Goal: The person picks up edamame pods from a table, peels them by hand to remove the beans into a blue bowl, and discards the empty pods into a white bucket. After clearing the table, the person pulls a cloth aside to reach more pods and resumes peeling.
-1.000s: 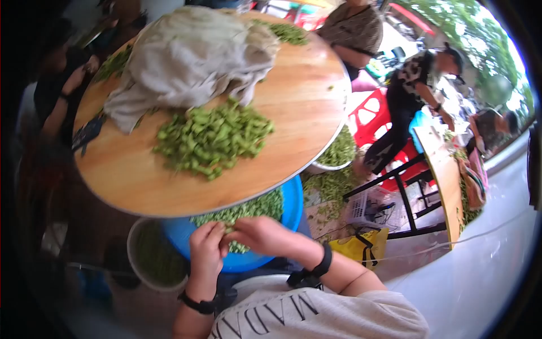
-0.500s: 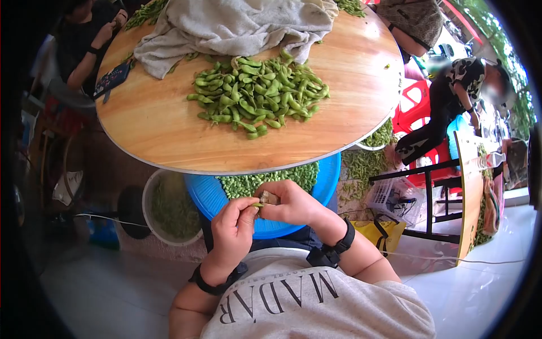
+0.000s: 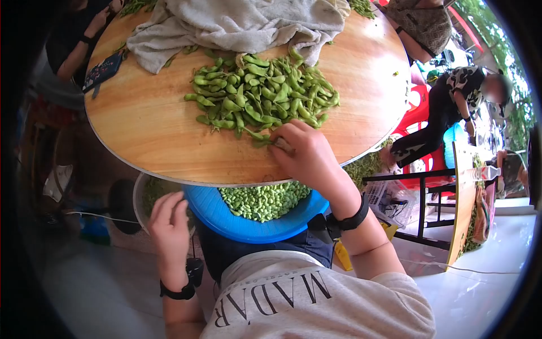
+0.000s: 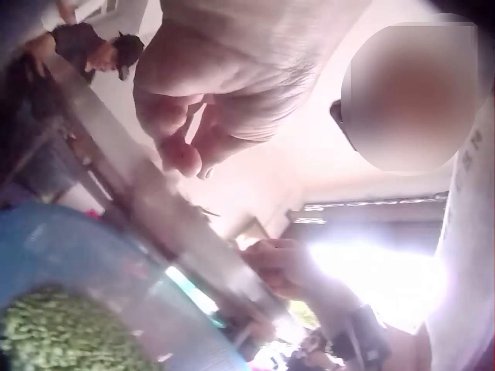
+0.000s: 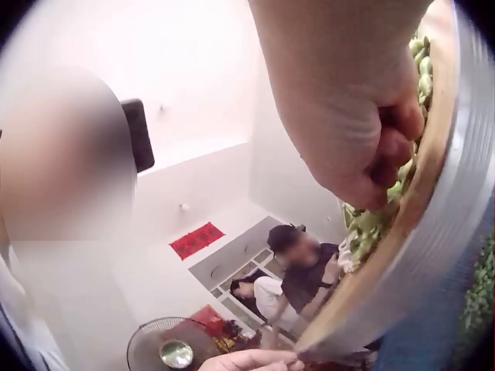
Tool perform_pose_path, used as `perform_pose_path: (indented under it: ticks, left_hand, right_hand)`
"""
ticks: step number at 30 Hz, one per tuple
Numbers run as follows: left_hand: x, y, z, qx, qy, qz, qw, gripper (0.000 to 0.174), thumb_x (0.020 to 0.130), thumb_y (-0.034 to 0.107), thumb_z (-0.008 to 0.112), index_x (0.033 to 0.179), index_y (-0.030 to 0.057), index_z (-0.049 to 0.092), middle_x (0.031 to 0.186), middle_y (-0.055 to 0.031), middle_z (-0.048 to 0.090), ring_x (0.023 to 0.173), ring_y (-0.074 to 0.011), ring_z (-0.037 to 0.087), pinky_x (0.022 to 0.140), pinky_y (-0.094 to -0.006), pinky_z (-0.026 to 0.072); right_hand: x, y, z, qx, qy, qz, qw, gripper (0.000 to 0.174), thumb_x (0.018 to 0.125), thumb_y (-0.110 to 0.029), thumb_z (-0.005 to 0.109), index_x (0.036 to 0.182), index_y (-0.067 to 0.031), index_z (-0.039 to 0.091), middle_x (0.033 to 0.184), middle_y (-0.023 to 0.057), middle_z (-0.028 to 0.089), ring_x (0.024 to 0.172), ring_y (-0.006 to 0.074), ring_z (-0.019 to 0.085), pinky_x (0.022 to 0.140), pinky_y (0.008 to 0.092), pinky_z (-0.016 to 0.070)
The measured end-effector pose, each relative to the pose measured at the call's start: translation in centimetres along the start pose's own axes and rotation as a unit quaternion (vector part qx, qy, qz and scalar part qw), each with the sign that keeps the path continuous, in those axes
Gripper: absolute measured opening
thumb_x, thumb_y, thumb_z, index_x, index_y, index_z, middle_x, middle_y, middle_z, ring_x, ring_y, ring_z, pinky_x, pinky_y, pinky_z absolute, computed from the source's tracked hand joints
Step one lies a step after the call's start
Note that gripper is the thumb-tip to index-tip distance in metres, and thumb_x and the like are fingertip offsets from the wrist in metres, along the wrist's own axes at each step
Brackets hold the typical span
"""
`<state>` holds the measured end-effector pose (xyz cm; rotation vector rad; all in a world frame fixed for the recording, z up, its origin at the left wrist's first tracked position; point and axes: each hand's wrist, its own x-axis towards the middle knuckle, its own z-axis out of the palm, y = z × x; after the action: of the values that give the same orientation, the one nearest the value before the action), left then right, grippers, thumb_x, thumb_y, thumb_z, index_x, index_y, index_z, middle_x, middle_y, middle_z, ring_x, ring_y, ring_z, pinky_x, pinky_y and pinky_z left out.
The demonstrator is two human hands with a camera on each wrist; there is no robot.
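A heap of green edamame pods lies on the round wooden table. At the heap's near edge my right hand pinches a pod between thumb and fingers. A beige covering shows on that thumb. My left hand hangs off the table's front edge, left of the blue basin, its fingers loosely bent with nothing in them. Shelled green beans fill the middle of the basin, whose far part is hidden under the tabletop.
A grey cloth covers the far part of the table. At its left edge lies a dark patterned phone. A pale bucket stands beside the basin. Other people are around the table, and one bends near a side table at right.
Both hands were together over the basin, working at a pod. Now they are apart: the right has reached forward to the heap, the left has moved out to the left.
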<state>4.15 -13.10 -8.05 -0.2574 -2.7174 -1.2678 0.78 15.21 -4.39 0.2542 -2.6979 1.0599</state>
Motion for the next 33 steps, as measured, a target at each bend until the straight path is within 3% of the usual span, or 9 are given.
perform_pose_path:
  ticks: [3, 5, 8, 12, 15, 17, 24, 31, 33]
  left_hand:
    - [2.4, 5.1, 1.9, -0.021, 0.021, 0.199, 0.98, 0.028, 0.073, -0.008, 0.06, 0.1, -0.0013, 0.059, 0.106, -0.0127, 0.055, 0.077, -0.016, 0.059, 0.061, -0.0232, 0.0483]
    - [3.8, 8.5, 3.4, -0.047, 0.0, 0.2, 0.979, 0.031, 0.07, -0.004, 0.065, 0.099, 0.0013, 0.06, 0.102, -0.0153, 0.057, 0.07, -0.023, 0.059, 0.063, -0.0278, 0.0482]
    - [5.8, 9.0, 6.4, -0.047, -0.002, 0.321, 0.946, 0.031, 0.067, -0.005, 0.065, 0.098, 0.0014, 0.061, 0.097, -0.0131, 0.059, 0.066, -0.0241, 0.059, 0.056, -0.0299, 0.0471]
    - [4.8, 9.6, 7.1, -0.157, -0.044, 0.249, 0.955, 0.021, 0.067, -0.003, 0.067, 0.087, -0.0012, 0.061, 0.075, -0.011, 0.061, 0.062, -0.023, 0.06, 0.054, -0.0283, 0.047]
    - [3.2, 9.7, 6.5, -0.235, -0.097, 0.11, 0.961, 0.017, 0.068, -0.002, 0.069, 0.084, -0.002, 0.061, 0.072, -0.0111, 0.06, 0.061, -0.0195, 0.06, 0.054, -0.0259, 0.0461]
    - [2.5, 10.1, 6.3, -0.217, -0.091, 0.124, 0.964, 0.016, 0.068, -0.002, 0.068, 0.082, -0.0025, 0.062, 0.072, -0.011, 0.06, 0.061, -0.0172, 0.059, 0.053, -0.0244, 0.0454]
    - [0.7, 11.3, 5.2, -0.118, -0.093, 0.212, 0.966, 0.015, 0.07, -0.002, 0.066, 0.085, -0.0017, 0.062, 0.071, -0.0111, 0.057, 0.06, -0.0222, 0.057, 0.051, -0.029, 0.0443]
    - [-0.3, 12.0, 4.2, -0.08, -0.1, 0.216, 0.968, 0.015, 0.071, -0.001, 0.064, 0.086, -0.0006, 0.062, 0.07, -0.0117, 0.056, 0.06, -0.0254, 0.056, 0.051, -0.0318, 0.0439]
    - [-0.6, 11.6, 4.6, -0.099, -0.081, 0.229, 0.965, 0.014, 0.072, -0.004, 0.063, 0.086, -0.0029, 0.062, 0.069, -0.0094, 0.057, 0.056, -0.0176, 0.055, 0.049, -0.0267, 0.0432]
  right_hand:
    - [0.5, -0.5, -1.5, 0.074, -0.06, 0.08, 0.992, 0.016, 0.072, -0.011, 0.064, 0.085, -0.0033, 0.06, 0.07, 0.0073, 0.055, 0.062, 0.0151, 0.053, 0.057, 0.0277, 0.0432]
    - [0.5, -0.8, -2.4, 0.128, -0.115, 0.134, 0.976, 0.017, 0.072, -0.011, 0.065, 0.086, -0.0026, 0.06, 0.068, 0.0039, 0.056, 0.062, 0.0088, 0.051, 0.056, 0.0245, 0.0423]
    - [0.1, -0.8, -3.0, 0.214, -0.161, 0.149, 0.952, 0.017, 0.075, -0.013, 0.064, 0.086, -0.0009, 0.06, 0.067, 0.0007, 0.055, 0.062, 0.0044, 0.047, 0.055, 0.0213, 0.0403]
    - [-2.0, -1.3, -3.7, 0.394, -0.138, 0.198, 0.887, 0.022, 0.085, -0.021, 0.055, 0.085, 0.0005, 0.059, 0.064, -0.0001, 0.051, 0.055, 0.0045, 0.043, 0.047, 0.0186, 0.0339]
    - [-4.1, -1.3, -2.8, 0.505, -0.135, 0.22, 0.824, 0.038, 0.093, -0.035, 0.041, 0.085, -0.0004, 0.057, 0.058, -0.0015, 0.044, 0.048, 0.0043, 0.035, 0.042, 0.0175, 0.0257]
    - [-5.1, -1.7, -2.1, 0.525, -0.165, 0.217, 0.806, 0.04, 0.093, -0.038, 0.039, 0.083, -0.0024, 0.055, 0.057, -0.003, 0.041, 0.048, 0.0038, 0.034, 0.042, 0.018, 0.0269]
    - [-6.6, -2.5, -1.8, 0.518, -0.183, 0.177, 0.816, 0.034, 0.093, -0.032, 0.041, 0.083, -0.0013, 0.052, 0.056, -0.0028, 0.039, 0.05, 0.0051, 0.036, 0.043, 0.0198, 0.0299]
    - [-7.7, -3.3, -1.4, 0.483, -0.162, 0.174, 0.843, 0.027, 0.092, -0.024, 0.047, 0.082, -0.0001, 0.055, 0.058, -0.0021, 0.043, 0.052, 0.0047, 0.038, 0.045, 0.0199, 0.0321]
    - [-8.0, -3.4, -1.1, 0.484, -0.149, 0.179, 0.844, 0.026, 0.092, -0.023, 0.047, 0.082, -0.0003, 0.055, 0.059, -0.0023, 0.043, 0.053, 0.0045, 0.038, 0.045, 0.0197, 0.032]
